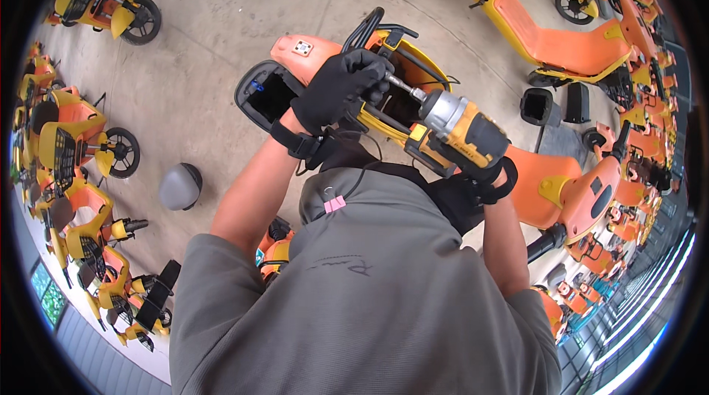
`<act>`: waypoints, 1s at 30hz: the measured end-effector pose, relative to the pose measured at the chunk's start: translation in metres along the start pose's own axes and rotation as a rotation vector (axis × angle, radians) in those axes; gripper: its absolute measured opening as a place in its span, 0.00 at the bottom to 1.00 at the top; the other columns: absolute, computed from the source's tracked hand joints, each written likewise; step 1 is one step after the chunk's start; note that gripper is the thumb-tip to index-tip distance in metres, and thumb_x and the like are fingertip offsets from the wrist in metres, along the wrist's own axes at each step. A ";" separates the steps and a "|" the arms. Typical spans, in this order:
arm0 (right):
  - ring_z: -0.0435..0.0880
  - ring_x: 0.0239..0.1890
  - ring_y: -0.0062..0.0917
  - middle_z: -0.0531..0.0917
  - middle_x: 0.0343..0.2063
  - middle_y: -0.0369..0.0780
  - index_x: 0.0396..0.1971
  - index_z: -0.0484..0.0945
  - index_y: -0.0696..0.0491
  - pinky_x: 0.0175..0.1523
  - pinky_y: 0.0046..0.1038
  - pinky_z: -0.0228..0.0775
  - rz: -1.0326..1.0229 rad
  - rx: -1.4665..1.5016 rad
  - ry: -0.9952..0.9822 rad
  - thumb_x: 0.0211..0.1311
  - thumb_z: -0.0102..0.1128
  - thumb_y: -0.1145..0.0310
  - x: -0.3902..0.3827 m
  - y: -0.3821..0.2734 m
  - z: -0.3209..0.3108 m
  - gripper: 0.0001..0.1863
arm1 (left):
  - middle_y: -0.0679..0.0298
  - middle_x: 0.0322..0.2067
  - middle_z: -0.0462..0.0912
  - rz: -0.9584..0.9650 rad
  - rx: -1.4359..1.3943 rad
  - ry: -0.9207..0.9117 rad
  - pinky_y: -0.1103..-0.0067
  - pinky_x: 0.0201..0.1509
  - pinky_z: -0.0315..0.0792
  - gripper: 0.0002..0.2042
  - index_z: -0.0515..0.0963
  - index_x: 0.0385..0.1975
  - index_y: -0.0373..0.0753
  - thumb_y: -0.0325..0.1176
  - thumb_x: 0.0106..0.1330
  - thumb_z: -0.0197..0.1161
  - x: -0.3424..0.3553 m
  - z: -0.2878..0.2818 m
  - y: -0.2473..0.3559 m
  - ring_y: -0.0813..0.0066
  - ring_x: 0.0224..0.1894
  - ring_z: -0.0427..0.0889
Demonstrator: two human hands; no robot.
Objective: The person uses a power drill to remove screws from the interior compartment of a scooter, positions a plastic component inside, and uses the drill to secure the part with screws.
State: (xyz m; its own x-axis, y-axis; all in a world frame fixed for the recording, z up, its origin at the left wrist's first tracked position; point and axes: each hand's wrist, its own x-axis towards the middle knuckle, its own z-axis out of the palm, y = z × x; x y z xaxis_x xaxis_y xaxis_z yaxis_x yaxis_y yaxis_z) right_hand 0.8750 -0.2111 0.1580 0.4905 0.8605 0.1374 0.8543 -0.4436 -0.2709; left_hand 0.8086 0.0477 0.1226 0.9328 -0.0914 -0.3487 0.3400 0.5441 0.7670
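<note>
My right hand [480,169], in a black glove, grips the handle of a yellow and black cordless impact driver [454,118]. The driver's long bit [402,85] points left toward my left hand [343,84], also gloved in black. My left fingers are closed around the bit's far end, so its tip is hidden. Both hands are above an orange and yellow scooter [295,51] whose middle section is uncovered. Inside that section a dark cavity [402,108] and black tubes show. An open black storage box [251,99] sits beside the scooter's left end.
A grey rounded scooter seat [180,186] lies on the concrete floor [214,48] at left. Open black boxes [536,105] stand on the floor at right. Rows of similar scooters [77,133] line both sides, and a larger one [561,40] stands at upper right.
</note>
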 end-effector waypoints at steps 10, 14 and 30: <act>0.78 0.28 0.21 0.79 0.27 0.33 0.34 0.77 0.53 0.34 0.21 0.70 0.216 0.318 0.011 0.40 0.69 0.65 0.021 0.002 -0.028 0.18 | 0.67 0.24 0.74 0.166 0.071 0.037 0.89 0.30 0.67 0.11 0.72 0.38 0.33 0.35 0.66 0.49 -0.001 0.026 0.054 0.86 0.25 0.71; 0.78 0.33 0.17 0.79 0.30 0.34 0.41 0.73 0.55 0.38 0.21 0.71 0.344 0.810 0.064 0.46 0.64 0.73 0.009 0.006 -0.015 0.19 | 0.66 0.27 0.75 0.256 0.064 0.056 0.87 0.34 0.68 0.12 0.72 0.40 0.32 0.35 0.66 0.48 -0.006 0.030 0.057 0.84 0.28 0.72; 0.74 0.33 0.22 0.72 0.28 0.38 0.49 0.62 0.63 0.48 0.31 0.67 0.456 1.299 0.359 0.54 0.51 0.76 0.026 0.002 -0.030 0.21 | 0.54 0.46 0.73 0.067 1.117 -0.413 0.71 0.54 0.64 0.23 0.68 0.50 0.40 0.27 0.49 0.56 0.065 0.043 -0.202 0.57 0.53 0.68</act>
State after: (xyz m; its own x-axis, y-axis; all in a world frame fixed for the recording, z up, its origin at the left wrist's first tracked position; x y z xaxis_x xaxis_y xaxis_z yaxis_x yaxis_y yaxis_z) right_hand 0.8947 -0.1974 0.1890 0.8596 0.5106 -0.0215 -0.0544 0.0496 -0.9973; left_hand 0.8057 -0.1039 -0.0323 0.8508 -0.4637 -0.2474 0.0144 -0.4501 0.8929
